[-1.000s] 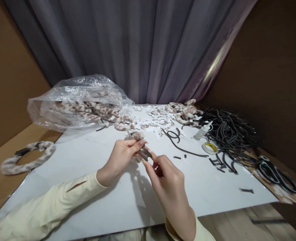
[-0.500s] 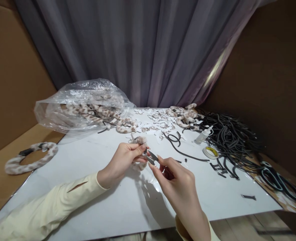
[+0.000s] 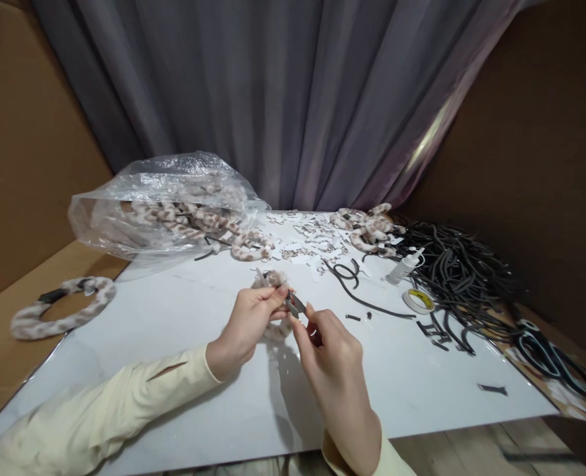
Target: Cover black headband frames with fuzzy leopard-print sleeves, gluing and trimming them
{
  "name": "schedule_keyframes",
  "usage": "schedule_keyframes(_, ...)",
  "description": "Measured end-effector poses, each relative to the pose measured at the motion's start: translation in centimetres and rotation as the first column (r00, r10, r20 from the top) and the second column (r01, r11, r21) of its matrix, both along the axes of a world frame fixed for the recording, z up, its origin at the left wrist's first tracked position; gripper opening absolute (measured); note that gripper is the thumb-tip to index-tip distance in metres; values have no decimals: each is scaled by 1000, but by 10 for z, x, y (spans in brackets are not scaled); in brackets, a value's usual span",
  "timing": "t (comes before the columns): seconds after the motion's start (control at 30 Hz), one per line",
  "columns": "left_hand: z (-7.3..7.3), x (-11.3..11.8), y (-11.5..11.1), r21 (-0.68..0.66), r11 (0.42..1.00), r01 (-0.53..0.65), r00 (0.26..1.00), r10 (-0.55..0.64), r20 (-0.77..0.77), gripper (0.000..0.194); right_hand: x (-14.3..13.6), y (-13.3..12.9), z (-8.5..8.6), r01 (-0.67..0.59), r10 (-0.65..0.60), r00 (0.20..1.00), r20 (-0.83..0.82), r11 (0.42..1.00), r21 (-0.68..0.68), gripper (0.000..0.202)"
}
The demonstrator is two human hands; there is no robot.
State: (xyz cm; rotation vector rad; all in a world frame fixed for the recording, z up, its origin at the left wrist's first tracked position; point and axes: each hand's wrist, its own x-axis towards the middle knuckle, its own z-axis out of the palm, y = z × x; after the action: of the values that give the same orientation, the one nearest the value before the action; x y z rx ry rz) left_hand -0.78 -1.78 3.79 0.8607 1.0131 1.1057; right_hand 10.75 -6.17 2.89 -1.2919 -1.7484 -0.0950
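My left hand (image 3: pixel 246 322) pinches a small fuzzy brown-and-white ring (image 3: pixel 277 330) between thumb and fingers, above the table's middle. Part of the ring is hidden behind the fingers. Closed around small metal thread snips (image 3: pixel 297 307), my right hand (image 3: pixel 333 360) keeps their blades against the spot beside the left thumb. What lies between the blades is too small to make out. Just right of that hand, a short black piece of cord (image 3: pixel 352 317) rests on the white table (image 3: pixel 213 410).
A clear plastic bag (image 3: pixel 174 175) of fuzzy rings stands back left. Another fuzzy ring (image 3: pixel 65 320) lies at the left edge. To the right are a tangle of black cords (image 3: pixel 456 264), a glue bottle (image 3: pixel 403 268), a tape roll (image 3: pixel 418 301) and large scissors (image 3: pixel 551 357).
My right hand has shifted left and the snips have come closer to the left thumb. My left hand has moved slightly right, still pinching the fuzzy ring.
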Motion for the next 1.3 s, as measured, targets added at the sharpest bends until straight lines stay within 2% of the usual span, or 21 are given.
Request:
schedule_keyframes(0.17, 5, 1, 3, 31, 997, -71, 996, 69, 50, 41, -13, 7, -1, 67, -67, 998, 20, 997, 23, 20)
schedule_keyframes(0.33, 13, -6, 11, 60, 998, 0, 999, -3, 45, 36, -6, 11, 5, 8, -6, 999, -52, 999, 42, 17)
schedule_keyframes(0.57, 13, -9, 11, 28, 997, 66, 998, -67, 15, 37, 8, 0, 12, -37, 29, 987, -157, 998, -52, 11)
schedule_keyframes(0.73, 14, -9, 11, 35, 996, 80, 997, -80, 11, 36, 7, 1, 11, -59, 42, 980, -197, 995, -81, 13)
schedule_keyframes(0.97, 13, -11, 11, 38, 997, 70, 998, -70, 0, 38, 12, 3, 11, -102, 33, 941, -336, 976, -192, 22)
schedule_keyframes(1.1, 15, -10, 9, 52, 995, 80, 997, -81, 3, 40, 11, 3, 9, -130, 54, 942, -333, 969, -211, 24)
schedule_keyframes(1.3, 17, -8, 7, 76, 992, 96, 995, -96, -9, 38, 11, 4, 9, -97, 53, 965, -258, 982, -162, 27)
